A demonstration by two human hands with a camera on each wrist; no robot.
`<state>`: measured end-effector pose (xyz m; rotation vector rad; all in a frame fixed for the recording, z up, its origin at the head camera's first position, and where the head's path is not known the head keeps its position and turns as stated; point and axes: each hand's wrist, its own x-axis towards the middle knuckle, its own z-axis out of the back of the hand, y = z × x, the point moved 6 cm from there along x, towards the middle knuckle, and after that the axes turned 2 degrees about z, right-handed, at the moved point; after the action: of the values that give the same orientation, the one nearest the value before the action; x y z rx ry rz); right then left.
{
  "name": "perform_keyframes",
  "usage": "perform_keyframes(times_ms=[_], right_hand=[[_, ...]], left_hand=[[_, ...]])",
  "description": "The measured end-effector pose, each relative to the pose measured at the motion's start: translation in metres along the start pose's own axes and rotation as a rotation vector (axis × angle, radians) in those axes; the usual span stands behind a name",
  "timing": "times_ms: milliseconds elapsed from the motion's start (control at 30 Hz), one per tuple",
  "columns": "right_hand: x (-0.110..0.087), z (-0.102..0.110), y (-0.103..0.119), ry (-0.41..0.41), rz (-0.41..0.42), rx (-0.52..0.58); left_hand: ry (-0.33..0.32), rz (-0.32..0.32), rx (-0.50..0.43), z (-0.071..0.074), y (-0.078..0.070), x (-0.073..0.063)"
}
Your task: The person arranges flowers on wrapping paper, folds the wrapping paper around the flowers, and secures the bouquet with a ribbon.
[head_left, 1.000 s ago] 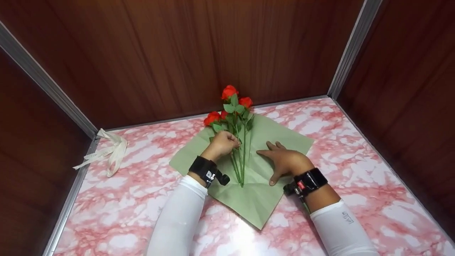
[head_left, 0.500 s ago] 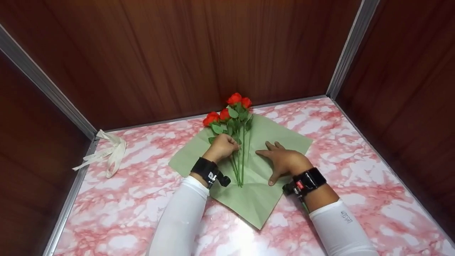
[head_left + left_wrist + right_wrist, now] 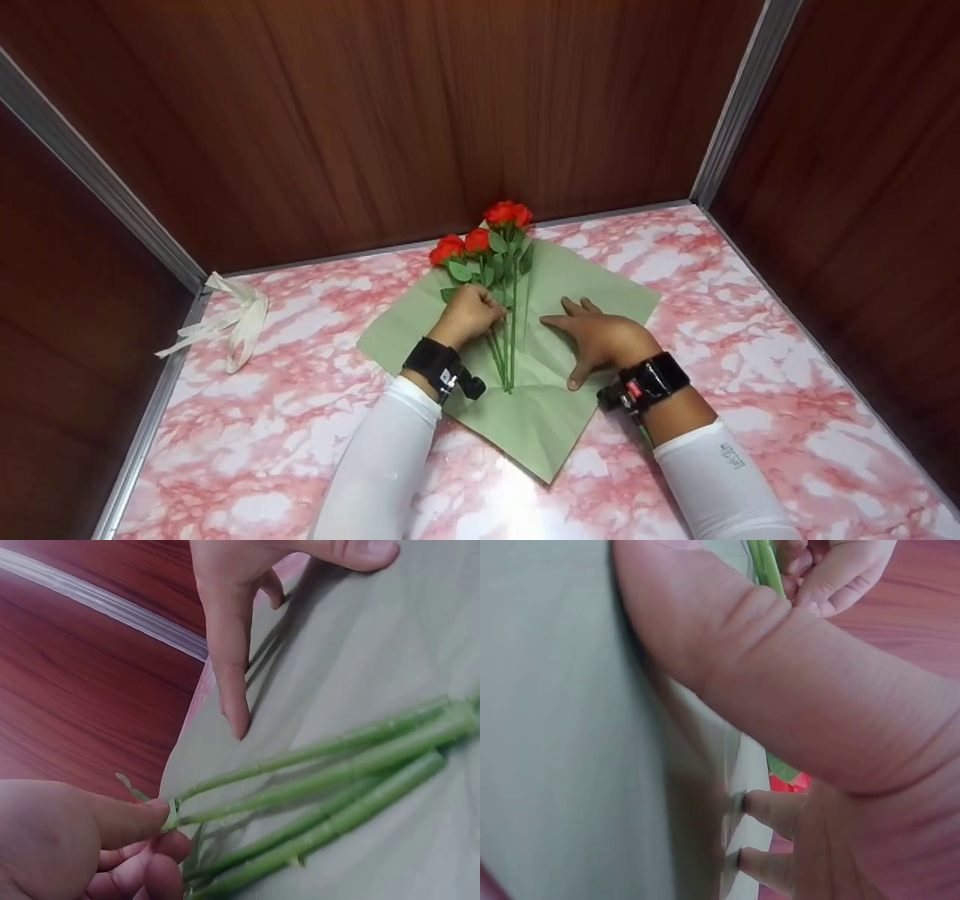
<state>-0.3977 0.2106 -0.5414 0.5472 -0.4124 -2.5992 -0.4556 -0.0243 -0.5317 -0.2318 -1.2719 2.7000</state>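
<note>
Topmost red bloom point(image 3: 498, 214) lowered, beyond left hand point(image 3: 471, 311), stem point(image 3: 322, 784) pinched within.

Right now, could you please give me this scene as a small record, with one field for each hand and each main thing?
Left hand: pinches at least one rose stem
Right hand: spread, touching the green paper to the right of the stems
Roses: red, heads at the paper's far side, lower stem ends gathered over it
Ribbon: pale, loosely looped, at the table's left edge
Table: pink and white, marbled
Walls: dark, wood-patterned
</note>
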Motion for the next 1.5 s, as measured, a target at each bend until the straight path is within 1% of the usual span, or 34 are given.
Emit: perform_keyframes(times_ms=[67,167,233,267,333,367,433,533,567,633,767,800,833,933,1033,1200,1400,1500], right_hand=[[0.001,0.000,0.000,0.003,0.003,-0.006],[0.001,0.000,0.001,0.005,0.011,-0.008],[0.001,0.000,0.001,0.006,0.017,-0.010],[0.001,0.000,0.001,0.006,0.020,-0.013],[0.001,0.000,0.000,0.012,0.014,-0.004],[0.001,-0.001,0.000,0.015,0.014,-0.006],[0.000,-0.001,0.000,0.022,0.006,-0.005],[-0.001,-0.001,-0.001,0.026,0.000,-0.004],[-0.001,-0.001,-0.001,0.025,-0.001,-0.006],[-0.001,-0.001,-0.001,0.024,-0.002,-0.003],[-0.001,-0.003,-0.001,0.032,0.001,0.004],[-0.001,-0.004,0.000,0.035,0.001,0.005],[-0.001,-0.004,0.000,0.036,0.005,0.002],[-0.001,-0.004,0.000,0.035,0.018,0.002],[0.000,-0.003,0.000,0.031,0.031,0.013],[-0.001,-0.003,-0.001,0.032,0.038,0.022],[0.001,0.000,0.000,0.037,0.052,0.015],[0.003,0.001,0.001,0.042,0.050,0.018]], left_hand=[[-0.027,-0.035,0.112,0.006,0.001,-0.003],[-0.072,-0.114,0.318,0.018,0.003,-0.009],[-0.083,-0.160,0.409,0.027,0.006,-0.014],[-0.085,-0.179,0.433,0.031,0.008,-0.016],[-0.063,-0.208,0.441,0.039,0.014,-0.022],[-0.036,-0.214,0.428,0.043,0.017,-0.025],[0.039,-0.227,0.399,0.047,0.024,-0.031],[0.149,-0.244,0.358,0.050,0.034,-0.041],[0.174,-0.278,0.344,0.047,0.047,-0.037],[0.200,-0.297,0.341,0.048,0.052,-0.043],[0.228,-0.335,0.329,0.047,0.057,-0.058],[0.241,-0.307,0.333,0.049,0.048,-0.069],[0.251,-0.298,0.329,0.049,0.048,-0.074],[0.248,-0.259,0.332,0.051,0.048,-0.084],[0.236,-0.226,0.367,0.051,0.046,-0.090],[0.242,-0.239,0.451,0.047,0.040,-0.099],[0.282,-0.236,0.517,0.044,0.036,-0.109],[0.309,-0.228,0.575,0.040,0.034,-0.113]])
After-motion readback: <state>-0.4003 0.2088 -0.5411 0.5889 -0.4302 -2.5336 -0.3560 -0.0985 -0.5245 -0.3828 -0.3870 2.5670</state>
